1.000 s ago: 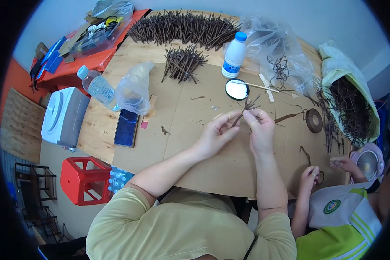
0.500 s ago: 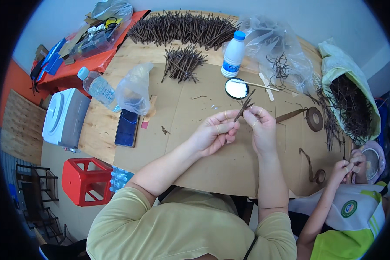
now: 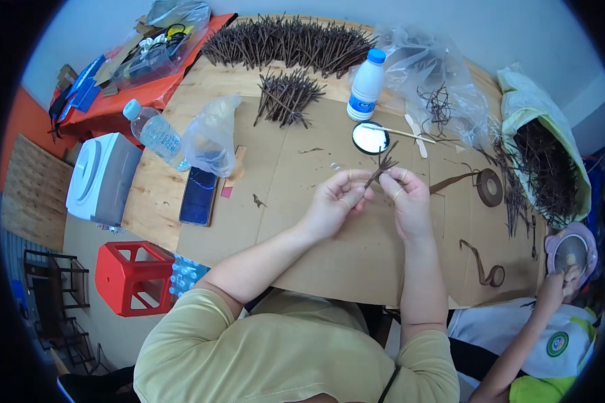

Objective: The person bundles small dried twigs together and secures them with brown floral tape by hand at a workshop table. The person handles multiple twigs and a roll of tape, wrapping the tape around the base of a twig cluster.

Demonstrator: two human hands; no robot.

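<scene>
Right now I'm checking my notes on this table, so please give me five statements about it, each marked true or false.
1. Both the left hand and right hand hold the twigs. True.
2. The white bottle has a red cap. False: the white bottle has a blue cap.
3. The phone lies left of the dish. True.
4. The stool is green. False: the stool is red.
5. Two tape rolls lie on the cardboard. True.
</scene>
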